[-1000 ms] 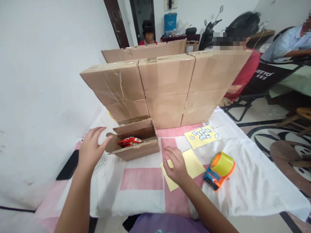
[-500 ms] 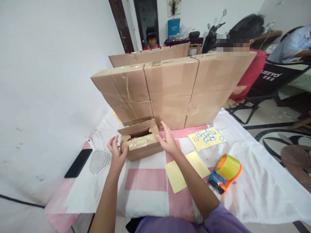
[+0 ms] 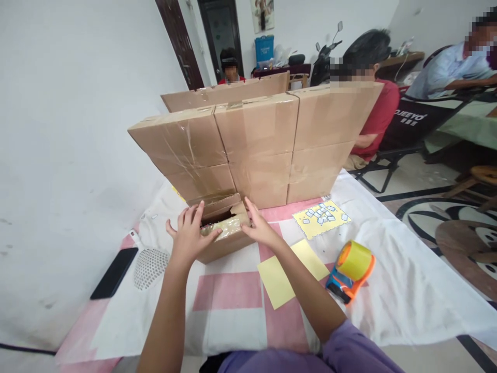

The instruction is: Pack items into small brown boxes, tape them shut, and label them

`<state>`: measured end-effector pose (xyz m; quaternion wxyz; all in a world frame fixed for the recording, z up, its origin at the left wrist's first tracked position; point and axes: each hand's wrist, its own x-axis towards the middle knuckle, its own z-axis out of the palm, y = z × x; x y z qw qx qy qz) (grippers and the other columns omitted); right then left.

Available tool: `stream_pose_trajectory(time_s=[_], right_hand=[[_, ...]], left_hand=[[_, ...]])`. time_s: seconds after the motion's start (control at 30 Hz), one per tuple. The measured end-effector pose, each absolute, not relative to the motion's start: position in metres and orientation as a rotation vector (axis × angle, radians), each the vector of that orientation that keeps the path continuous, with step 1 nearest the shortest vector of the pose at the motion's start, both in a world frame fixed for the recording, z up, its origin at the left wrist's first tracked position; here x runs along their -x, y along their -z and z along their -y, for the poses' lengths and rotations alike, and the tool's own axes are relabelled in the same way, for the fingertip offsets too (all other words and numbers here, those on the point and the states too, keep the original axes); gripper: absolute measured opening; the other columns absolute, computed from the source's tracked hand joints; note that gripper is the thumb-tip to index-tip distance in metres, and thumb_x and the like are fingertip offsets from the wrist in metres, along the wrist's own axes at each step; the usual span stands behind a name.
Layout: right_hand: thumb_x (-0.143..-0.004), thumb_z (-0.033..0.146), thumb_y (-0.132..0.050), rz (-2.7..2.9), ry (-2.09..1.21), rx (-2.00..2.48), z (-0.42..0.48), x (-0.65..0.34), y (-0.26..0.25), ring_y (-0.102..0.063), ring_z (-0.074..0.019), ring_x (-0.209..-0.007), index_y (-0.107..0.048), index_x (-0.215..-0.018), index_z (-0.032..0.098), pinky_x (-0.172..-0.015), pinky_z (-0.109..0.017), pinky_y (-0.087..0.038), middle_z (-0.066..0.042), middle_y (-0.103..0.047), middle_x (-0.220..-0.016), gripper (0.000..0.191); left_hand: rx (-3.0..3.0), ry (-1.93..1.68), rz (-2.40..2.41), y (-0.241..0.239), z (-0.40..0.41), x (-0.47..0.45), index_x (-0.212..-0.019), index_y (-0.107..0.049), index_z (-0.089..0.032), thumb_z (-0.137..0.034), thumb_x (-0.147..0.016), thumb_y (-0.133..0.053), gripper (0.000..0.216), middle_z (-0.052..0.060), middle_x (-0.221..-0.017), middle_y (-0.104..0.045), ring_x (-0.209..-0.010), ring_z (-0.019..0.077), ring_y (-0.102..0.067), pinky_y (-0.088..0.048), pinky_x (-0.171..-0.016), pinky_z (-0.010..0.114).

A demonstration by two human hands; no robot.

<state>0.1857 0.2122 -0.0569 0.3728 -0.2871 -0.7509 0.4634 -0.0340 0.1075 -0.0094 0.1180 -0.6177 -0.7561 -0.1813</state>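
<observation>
Head view shows me the left hand (image 3: 190, 235) and right hand (image 3: 258, 228), both flat and open, pressing nearly closed the small carton (image 3: 229, 244), open a second ago, near the tabletop's (image 3: 229, 290) far edge.

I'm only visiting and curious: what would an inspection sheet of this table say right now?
Surface: cloth, white with pink squares, wrinkled at the right.
Job's things: small box, flaps partly folded, a gap showing at the top; it stands in front of the stacked boxes.
Clutter: tape dispenser, yellow sheet, sticker sheet, phone, mesh pad.
Hands: left hand spread on the box's left end; right hand flat at its right end; both open.
Cables: nothing seen.
Surroundings: white wall at the left; seated person in red behind the stack, others farther back; scooter.
</observation>
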Motion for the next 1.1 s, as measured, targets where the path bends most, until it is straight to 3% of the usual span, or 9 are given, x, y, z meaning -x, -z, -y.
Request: stream_pose_trajectory(time_s=[0.07,0.17,0.3,0.5,0.63,0.7,0.8,0.9,1.1], right_hand=[[-0.09,0.028,-0.063,1.901,-1.162,0.834,-0.213,-0.186,0.057,-0.045,-0.0319,-0.148,-0.011,-0.167,0.022,-0.116,-0.054,-0.046,-0.019,-0.031,-0.166,0.093],[-0.086,0.032,-0.07,1.951,-0.959,0.993,-0.212,-0.191,0.049,-0.036,-0.0381,-0.153,-0.017,-0.166,0.019,-0.119,-0.061,-0.039,-0.022,-0.03,-0.166,0.097],[-0.089,0.033,-0.067,1.958,-0.717,1.012,-0.201,-0.214,0.023,-0.031,-0.0384,-0.155,-0.03,-0.162,0.021,-0.122,-0.062,-0.035,-0.018,-0.036,-0.164,0.082],[-0.095,0.043,-0.06,1.714,-0.375,1.191,-0.155,-0.314,-0.007,-0.053,-0.0352,-0.136,-0.048,-0.148,0.023,-0.114,-0.059,-0.044,-0.016,-0.056,-0.145,0.058],[-0.086,0.057,-0.064,1.327,-0.015,1.489,-0.118,-0.408,0.028,-0.056,-0.0396,-0.125,-0.057,-0.13,0.017,-0.107,-0.066,-0.044,-0.019,-0.059,-0.129,0.06],[-0.075,0.064,-0.073,1.094,-0.111,1.616,-0.105,-0.441,0.061,-0.062,-0.0385,-0.113,-0.054,-0.124,0.017,-0.096,-0.062,-0.053,-0.019,-0.057,-0.124,0.071],[-0.065,0.065,-0.08,0.829,-0.612,1.547,-0.092,-0.462,0.107,-0.072,-0.0333,-0.09,-0.05,-0.108,0.022,-0.075,-0.051,-0.062,-0.013,-0.066,-0.105,0.068],[-0.072,0.061,-0.079,0.912,-0.946,1.402,-0.082,-0.458,0.124,-0.076,-0.0345,-0.095,-0.055,-0.111,0.024,-0.079,-0.048,-0.063,-0.013,-0.076,-0.103,0.059],[-0.088,0.053,-0.067,1.432,-0.893,1.407,-0.087,-0.448,0.111,-0.075,-0.0352,-0.096,-0.075,-0.108,0.017,-0.085,-0.044,-0.061,-0.014,-0.08,-0.107,0.042]], left_hand=[[1.918,0.497,2.191,0.009,-0.106,0.033,-0.152,-0.051,-0.029,-0.059,-0.094,-0.058,0.066,0.014,-0.13,-0.067,-0.124,0.0349,-0.059,-0.009,-0.122,0.069],[1.997,0.433,2.185,0.016,-0.1,0.025,-0.133,-0.069,-0.026,-0.057,-0.094,-0.059,0.051,0.013,-0.132,-0.066,-0.119,0.0333,-0.061,-0.038,-0.115,0.052],[1.96,0.268,2.201,0.026,-0.092,0.014,-0.145,-0.059,-0.02,-0.067,-0.082,-0.071,0.079,0.018,-0.145,-0.057,-0.12,0.0394,-0.06,-0.045,-0.106,0.05],[1.934,0.122,2.279,0.018,-0.101,0.0,-0.154,-0.05,-0.026,-0.063,-0.086,-0.067,0.079,0.018,-0.137,-0.059,-0.11,0.0375,-0.064,-0.049,-0.096,0.047],[1.865,0.022,2.271,0.016,-0.109,-0.012,-0.151,-0.055,-0.021,-0.059,-0.089,-0.066,0.073,0.021,-0.127,-0.06,-0.109,0.038,-0.064,-0.048,-0.095,0.048],[1.846,0.021,2.254,0.02,-0.109,-0.015,-0.149,-0.056,-0.02,-0.057,-0.092,-0.063,0.069,0.021,-0.127,-0.059,-0.11,0.0377,-0.063,-0.048,-0.094,0.047],[1.82,0.053,2.203,0.031,-0.108,-0.013,-0.147,-0.059,-0.021,-0.056,-0.092,-0.062,0.065,0.022,-0.127,-0.06,-0.111,0.038,-0.063,-0.047,-0.095,0.047],[1.836,0.147,2.103,0.045,-0.106,0.002,-0.144,-0.062,-0.022,-0.055,-0.092,-0.062,0.062,0.021,-0.128,-0.062,-0.108,0.0386,-0.064,-0.047,-0.095,0.051],[2.063,0.532,2.068,0.058,-0.101,0.047,-0.131,-0.071,-0.032,-0.057,-0.09,-0.056,0.05,0.011,-0.138,-0.064,-0.114,0.035,-0.066,-0.051,-0.099,0.048]])
